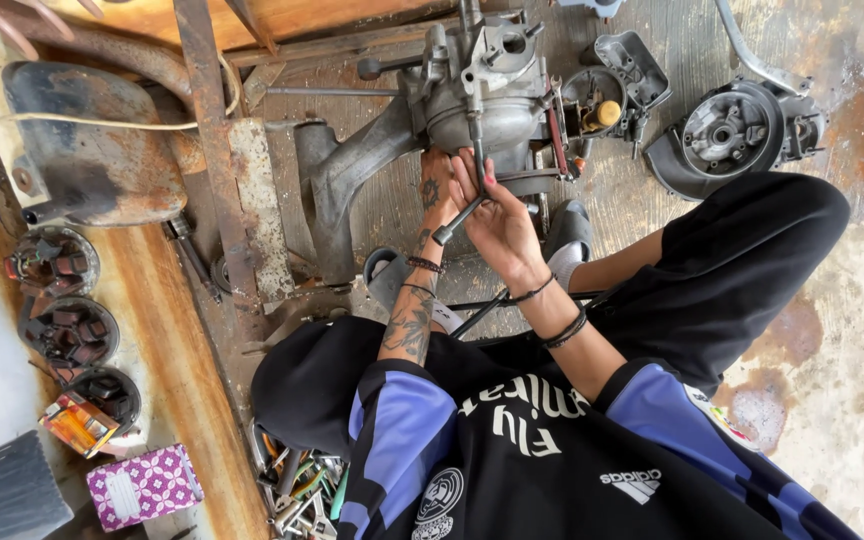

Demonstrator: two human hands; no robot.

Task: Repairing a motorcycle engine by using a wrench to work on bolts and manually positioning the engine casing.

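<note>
Hands: right hand gripping socket wrench; left hand pressed on engine | purple patterned box lower left

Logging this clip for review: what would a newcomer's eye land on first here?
Top centre, a grey metal engine block lies on the grimy floor. Just below it, both hands meet: the right hand grips a dark socket wrench, and the left hand rests against the engine. At left sit a rusty frame and three round coil plates.
</note>
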